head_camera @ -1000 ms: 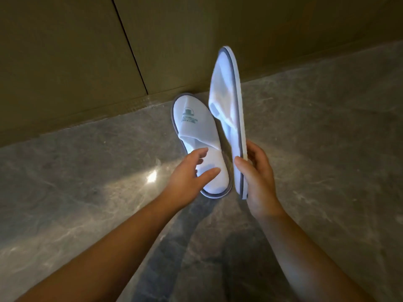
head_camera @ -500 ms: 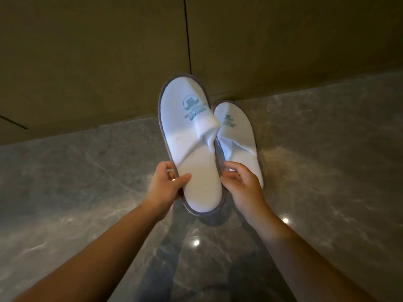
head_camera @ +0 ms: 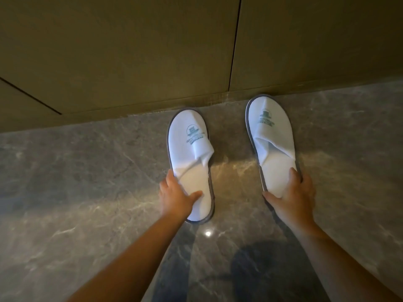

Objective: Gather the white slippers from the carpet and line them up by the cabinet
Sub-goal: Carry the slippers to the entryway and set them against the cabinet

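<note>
Two white slippers with grey edging and a green logo lie flat on the marble floor, toes pointing at the cabinet (head_camera: 130, 51). The left slipper (head_camera: 192, 147) has its toe just short of the cabinet base. My left hand (head_camera: 176, 198) grips its heel, thumb on the insole. The right slipper (head_camera: 270, 136) lies a hand's width to the right, its toe close to the cabinet base. My right hand (head_camera: 292, 199) holds its heel, fingers wrapped around both edges.
Olive-brown cabinet doors fill the top of the view, with a vertical seam (head_camera: 234, 51) between two panels. Grey veined marble floor (head_camera: 87, 182) spreads all around, glossy with light reflections. My shadow falls on the floor near the bottom.
The two slippers were overlapping, the left one lifted; now they lie apart and flat on the floor, each heel still in one hand.
</note>
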Tool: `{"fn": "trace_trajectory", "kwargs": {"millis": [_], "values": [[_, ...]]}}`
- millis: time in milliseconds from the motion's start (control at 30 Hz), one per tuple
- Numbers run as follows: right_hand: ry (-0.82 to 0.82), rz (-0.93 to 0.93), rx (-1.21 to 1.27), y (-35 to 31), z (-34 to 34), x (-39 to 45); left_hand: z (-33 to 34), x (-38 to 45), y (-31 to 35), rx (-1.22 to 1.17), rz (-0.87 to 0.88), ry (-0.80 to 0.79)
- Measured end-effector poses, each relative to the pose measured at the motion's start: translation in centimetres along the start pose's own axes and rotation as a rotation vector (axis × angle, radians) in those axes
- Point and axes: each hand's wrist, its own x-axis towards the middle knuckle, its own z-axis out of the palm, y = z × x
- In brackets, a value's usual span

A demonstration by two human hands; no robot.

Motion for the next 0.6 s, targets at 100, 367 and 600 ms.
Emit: {"fn": "trace_trajectory", "kwargs": {"millis": [100, 367, 600], "values": [[-0.023, -0.023, -0.011, 0.1, 0.4, 0.3, 0.7, -0.6, -0.4, 0.21, 0.089, -0.083], [-0.039, -0.041, 0.02, -0.4, 1.4, 0.0, 3.1, -0.9, -1.3, 0.561, 0.225, -0.154], [-0.037, -0.036, 0.052, -1.2, 2.4, -0.4, 3.4, -0.5, -0.6, 0.56, 0.292, -0.126]]}}
